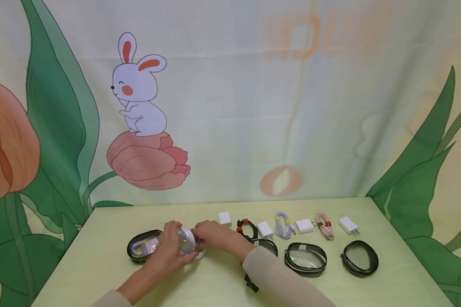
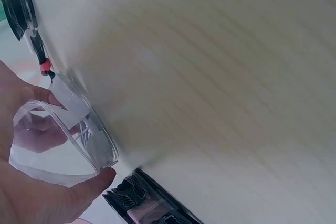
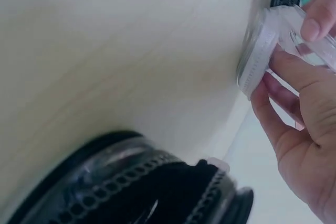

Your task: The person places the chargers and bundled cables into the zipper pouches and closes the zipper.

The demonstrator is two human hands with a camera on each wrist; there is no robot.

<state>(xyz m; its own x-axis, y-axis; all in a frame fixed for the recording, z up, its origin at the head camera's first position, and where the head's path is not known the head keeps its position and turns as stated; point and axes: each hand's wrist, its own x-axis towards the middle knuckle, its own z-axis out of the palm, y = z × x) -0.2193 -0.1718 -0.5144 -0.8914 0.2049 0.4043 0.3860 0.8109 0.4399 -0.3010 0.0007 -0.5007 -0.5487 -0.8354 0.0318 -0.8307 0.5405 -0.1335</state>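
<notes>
A clear plastic pouch with white edging (image 1: 191, 239) stands open toward the table's left side. My left hand (image 1: 168, 246) grips it, the thumb (image 2: 97, 186) along its rim in the left wrist view. From the other side my right hand (image 3: 310, 119) pinches the white zipper edge, with finger and thumb on either side of it. What lies within the clear pouch cannot be told for sure. Just left of my left hand, a black-edged pouch (image 1: 136, 251) lies on the table with a pink-white item and a pale cable inside it.
Along the back stand several white charger plugs (image 1: 304, 226), between a black cable with red ties (image 1: 247, 230), a purple cable (image 1: 284, 226) and a pink cable (image 1: 324, 226). Black-edged clear pouches (image 1: 305, 269) lie before them, one partly under my right forearm. A patterned curtain (image 1: 223, 128) hangs behind.
</notes>
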